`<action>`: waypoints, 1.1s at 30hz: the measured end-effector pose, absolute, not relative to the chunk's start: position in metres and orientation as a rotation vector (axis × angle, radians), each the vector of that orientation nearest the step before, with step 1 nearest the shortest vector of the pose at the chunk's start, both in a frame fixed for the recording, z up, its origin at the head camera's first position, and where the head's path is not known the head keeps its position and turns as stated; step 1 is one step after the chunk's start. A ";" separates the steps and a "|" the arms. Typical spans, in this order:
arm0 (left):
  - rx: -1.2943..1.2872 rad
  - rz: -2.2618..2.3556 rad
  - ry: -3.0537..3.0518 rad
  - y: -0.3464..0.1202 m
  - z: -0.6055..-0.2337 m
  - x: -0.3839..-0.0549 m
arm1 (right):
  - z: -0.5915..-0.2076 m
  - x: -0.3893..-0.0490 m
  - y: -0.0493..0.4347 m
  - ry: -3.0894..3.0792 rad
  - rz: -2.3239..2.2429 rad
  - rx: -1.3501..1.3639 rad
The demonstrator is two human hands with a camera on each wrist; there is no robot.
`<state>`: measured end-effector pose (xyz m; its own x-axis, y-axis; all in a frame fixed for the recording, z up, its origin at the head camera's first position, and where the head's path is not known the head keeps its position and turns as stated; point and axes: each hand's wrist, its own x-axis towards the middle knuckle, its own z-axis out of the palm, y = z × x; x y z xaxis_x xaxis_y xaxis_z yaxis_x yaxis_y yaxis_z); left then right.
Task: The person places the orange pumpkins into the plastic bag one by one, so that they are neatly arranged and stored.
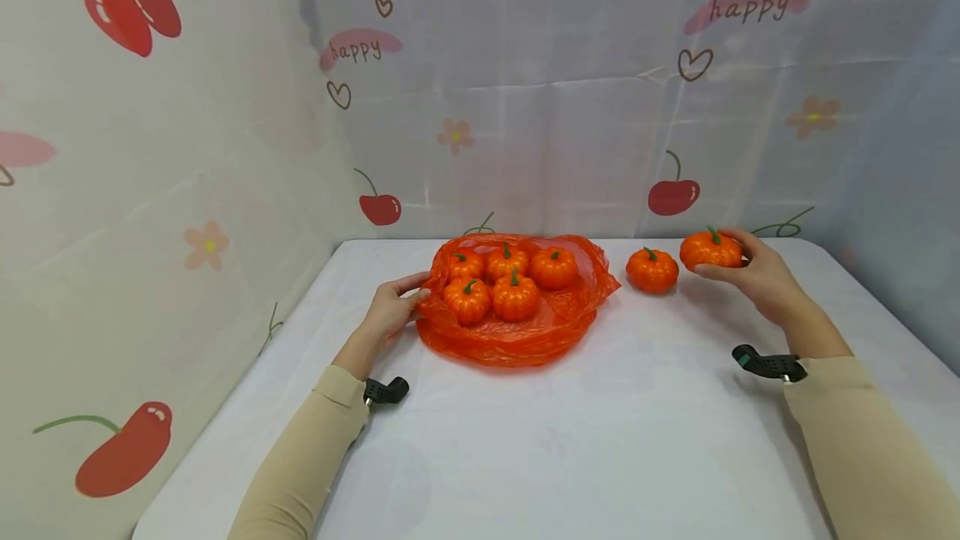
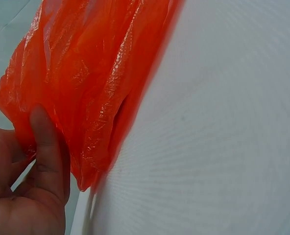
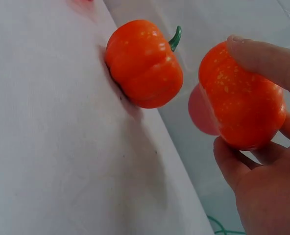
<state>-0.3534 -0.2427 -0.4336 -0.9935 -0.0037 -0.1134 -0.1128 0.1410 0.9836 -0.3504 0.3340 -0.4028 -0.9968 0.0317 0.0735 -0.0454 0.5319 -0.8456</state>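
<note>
A red plastic bag lies spread open on the table, with several small orange pumpkins with green stems inside it. My left hand pinches the bag's left edge between thumb and fingers; the left wrist view shows the thumb laid against the crinkled plastic. On the right, my right hand grips another pumpkin by its sides, raised above the table with its shadow below. One more pumpkin sits on the table between the bag and the right hand.
The white table ends at a back edge close behind the bag and pumpkins. Printed curtains with cherries and hearts hang behind it and along the left side. Black wrist mounts stick out from both sleeves.
</note>
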 end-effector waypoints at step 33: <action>-0.095 2.002 2.322 -0.242 -0.433 -0.355 | -0.366 -0.340 0.252 -2.963 1.422 0.480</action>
